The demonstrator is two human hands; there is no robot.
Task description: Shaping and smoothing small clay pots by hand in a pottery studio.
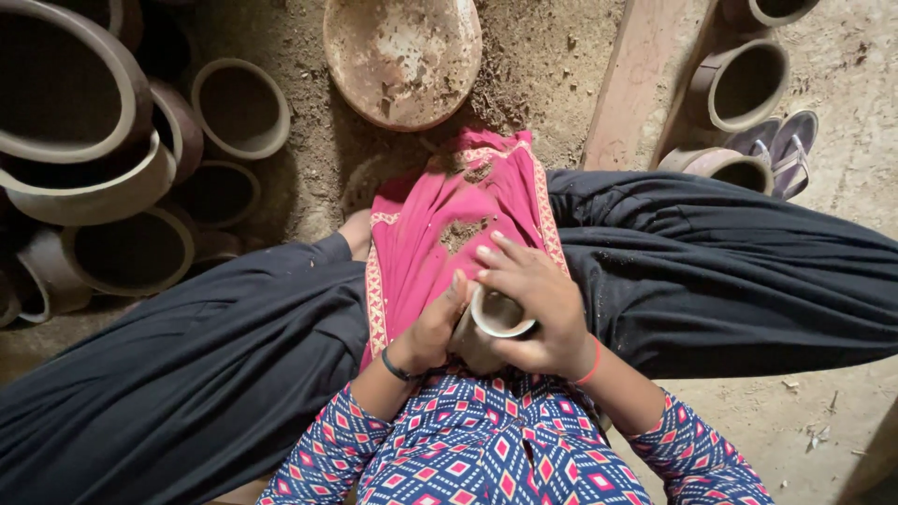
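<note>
Cradling a small clay cup (493, 323) in your lap, you've got both hands on it, so neither is nearer; contact is made on both sides. Cup sits dead centre between them, over the pink cloth (449, 224) draped across your black trousers (730, 271). Your left hand (432, 329) is at the cup's 9 o'clock, thumb up against the rim, fingers curled under and around the wall; I can't see the fingertips on the far side. Your right hand (538, 304) covers 12 through 4 o'clock, fingers (505, 254) splayed fairly wide over the top edge and outer wall, palm wrapping the side. Cup's long axis runs mouth-to-base and is tilted: the mouth opens up and toward roughly 2 o'clock, the base points down toward your belly at 7 o'clock. So the opening faces your right hand's palm side, the base leans into the left. Both grips look closed on the cup, not loose. Round the scene: big shallow clay dish (402, 56) on the dirt floor (543, 84) at 12 o'clock, stacked clay pots (140, 159) at 10 o'clock, more pots (748, 84) beside a wooden plank (636, 84) at 1 o'clock, a sandal (790, 150) next to them.
</note>
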